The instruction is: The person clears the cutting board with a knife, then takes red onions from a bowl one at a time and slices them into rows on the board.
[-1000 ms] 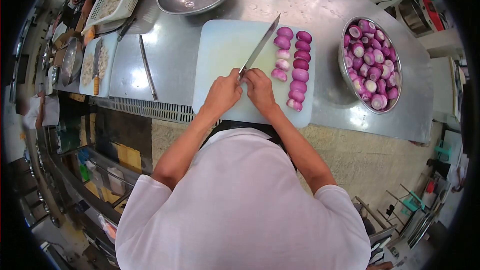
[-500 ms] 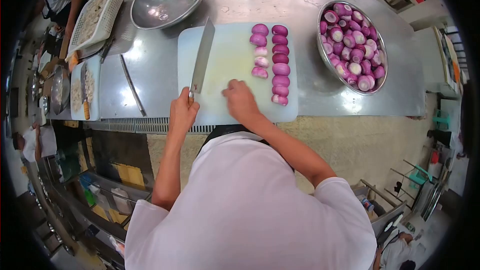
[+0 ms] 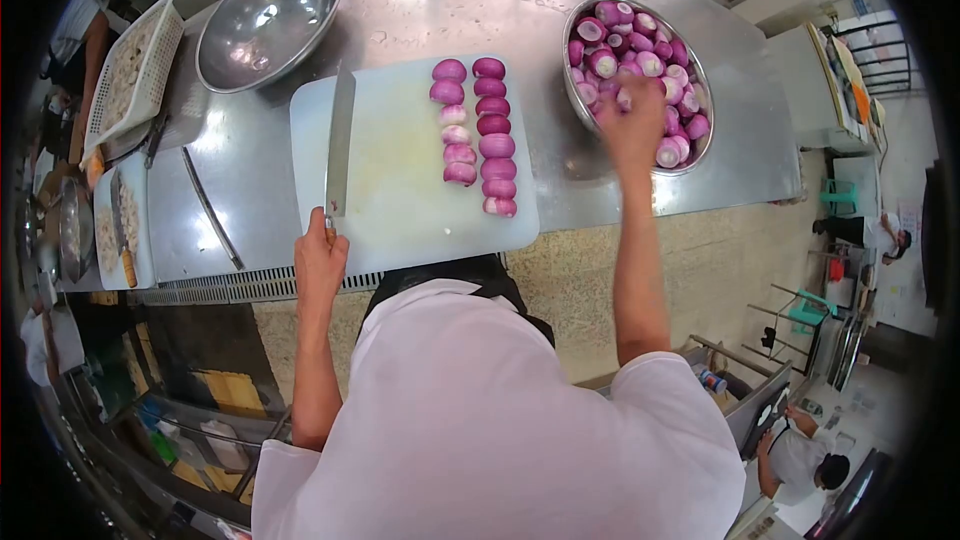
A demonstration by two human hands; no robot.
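Note:
My left hand [image 3: 321, 255] is closed around the handle of a cleaver [image 3: 340, 150], whose long blade points away along the left side of the white cutting board [image 3: 385, 230]. Two columns of halved red onions [image 3: 496, 145] lie on the right part of the board. Over at the right, my right hand [image 3: 635, 120] reaches into a steel bowl [image 3: 706, 90] of peeled red onions [image 3: 603, 63]. Its fingers are slightly blurred and curled around one onion [image 3: 624, 98], partly hiding it.
A large steel bowl [image 3: 225, 45] stands behind the board at left. Near it are a honing rod [image 3: 212, 208], a white basket [image 3: 150, 90] of pale food pieces and another board [image 3: 143, 195] with a wooden-handled knife [image 3: 128, 265]. Other people are farther off at both sides.
My right hand has gone from above the cutting board to the onion bowl on the right. The view has shifted right. My left hand still holds the cleaver.

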